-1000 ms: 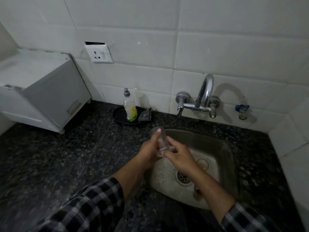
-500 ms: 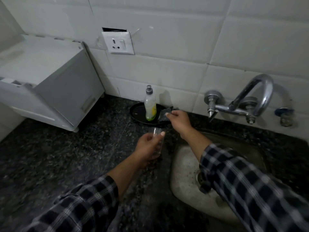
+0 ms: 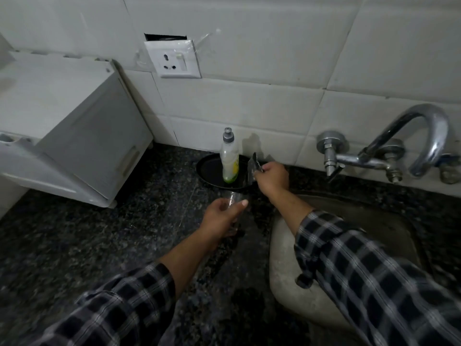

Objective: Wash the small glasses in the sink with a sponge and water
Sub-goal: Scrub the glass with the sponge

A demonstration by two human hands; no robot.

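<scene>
Glass (image 3: 233,197) gripped by left fingers (image 3: 242,203), scrubber (image 3: 252,168) pinched by right fingers (image 3: 267,168), bottle (image 3: 230,162) in dish (image 3: 206,169)

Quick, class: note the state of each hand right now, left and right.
Left hand: closed round the small glass.
Right hand: pinching the dark sponge beside the soap bottle.
</scene>
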